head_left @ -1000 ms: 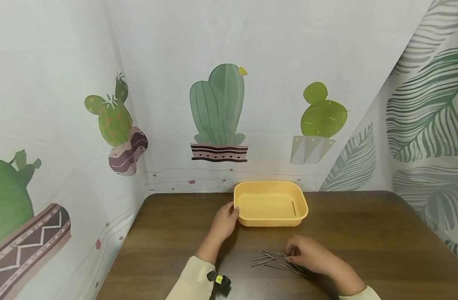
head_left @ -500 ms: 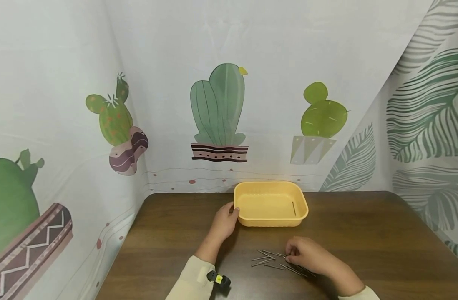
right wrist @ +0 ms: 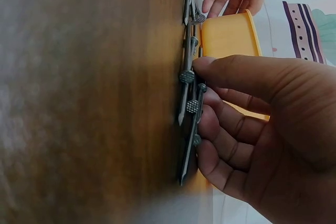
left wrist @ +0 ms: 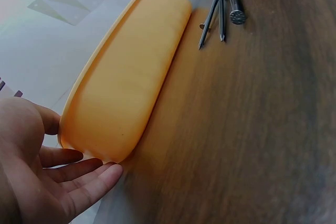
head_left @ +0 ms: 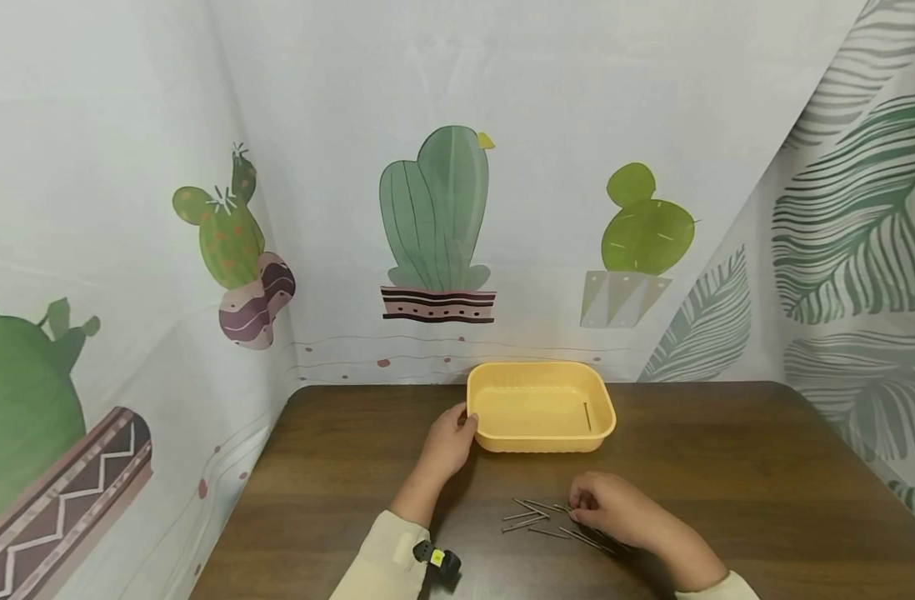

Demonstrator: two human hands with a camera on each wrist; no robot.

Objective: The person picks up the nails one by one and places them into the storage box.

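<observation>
Little has changed in the last second: your right hand point(head_left: 615, 510) keeps pinching at the steel nails point(right wrist: 187, 77) in front of the yellow basin point(head_left: 540, 446), so one lone nail point(head_left: 587, 417) remains inside, near its right end. Your left hand point(head_left: 448, 442) holds the basin's left end. Dark wooden tabletop point(head_left: 352, 467) beneath it; cactus-printed cloth point(head_left: 540, 83) behind.
</observation>
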